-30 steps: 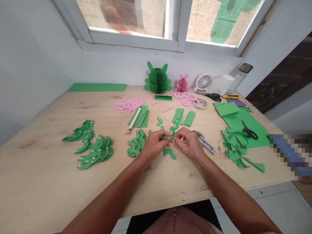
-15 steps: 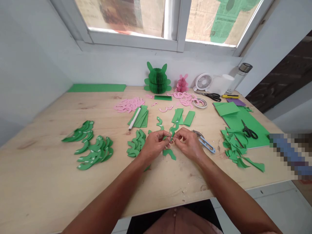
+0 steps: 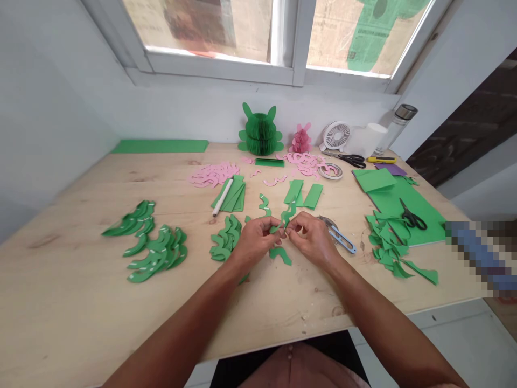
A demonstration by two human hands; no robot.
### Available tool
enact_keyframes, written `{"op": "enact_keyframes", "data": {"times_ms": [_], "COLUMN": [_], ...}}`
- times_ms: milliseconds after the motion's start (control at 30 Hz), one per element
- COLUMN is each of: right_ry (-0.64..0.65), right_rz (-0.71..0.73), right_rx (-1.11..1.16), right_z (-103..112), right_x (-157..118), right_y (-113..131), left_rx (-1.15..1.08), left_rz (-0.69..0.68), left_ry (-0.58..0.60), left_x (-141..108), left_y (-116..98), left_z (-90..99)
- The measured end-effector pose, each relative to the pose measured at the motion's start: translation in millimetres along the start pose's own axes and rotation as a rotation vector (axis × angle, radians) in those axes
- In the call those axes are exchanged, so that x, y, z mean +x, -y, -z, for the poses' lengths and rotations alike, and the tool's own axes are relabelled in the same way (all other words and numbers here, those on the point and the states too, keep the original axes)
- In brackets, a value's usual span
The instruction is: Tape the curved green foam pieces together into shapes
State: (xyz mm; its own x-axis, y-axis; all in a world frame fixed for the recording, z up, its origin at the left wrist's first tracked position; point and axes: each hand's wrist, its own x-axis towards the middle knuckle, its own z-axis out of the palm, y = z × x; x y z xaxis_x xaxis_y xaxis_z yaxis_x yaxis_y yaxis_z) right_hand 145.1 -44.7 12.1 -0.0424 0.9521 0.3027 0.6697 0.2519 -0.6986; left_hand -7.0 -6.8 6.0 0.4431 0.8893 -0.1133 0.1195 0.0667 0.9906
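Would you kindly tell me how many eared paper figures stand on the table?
2: a green figure at the back, and a smaller pink figure between it and the white fan.

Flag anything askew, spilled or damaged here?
Nothing looks spilled or damaged. Only the jagged green scraps look untidy: a loose heap lapping over the edge of the green sheet, beside the scissors.

We see soft daylight, glare along the base of the window point(image 3: 298, 43), faint shadows on the tabletop point(image 3: 307, 302), wide-lens stretching toward the borders, and a pixelated patch point(image 3: 484, 258) at right.
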Motion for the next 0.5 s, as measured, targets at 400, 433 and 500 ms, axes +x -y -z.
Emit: {"op": "enact_keyframes", "data": {"times_ms": [400,433,500], "right_ry": [0.007,0.005,0.004], "right_rz": [-0.022,-0.023,-0.027], "right_rx": [-0.018,-0.02,-0.025], "right_z": [0.2,0.1,-0.2], "right_x": [-0.3,-0.3,-0.3], "right_y": [0.8,0.6,0.3], "left_rx": [0.127,0.132,0.157], "left_rz": [-0.088,-0.094,-0.097], "left_ry": [-0.061,-0.065,-0.075], "left_x": [-1.1,-1.3,-1.5], "left_y": [0.8,0.7,0.8], "left_z": [-2.9,-3.1,-3.1]}}
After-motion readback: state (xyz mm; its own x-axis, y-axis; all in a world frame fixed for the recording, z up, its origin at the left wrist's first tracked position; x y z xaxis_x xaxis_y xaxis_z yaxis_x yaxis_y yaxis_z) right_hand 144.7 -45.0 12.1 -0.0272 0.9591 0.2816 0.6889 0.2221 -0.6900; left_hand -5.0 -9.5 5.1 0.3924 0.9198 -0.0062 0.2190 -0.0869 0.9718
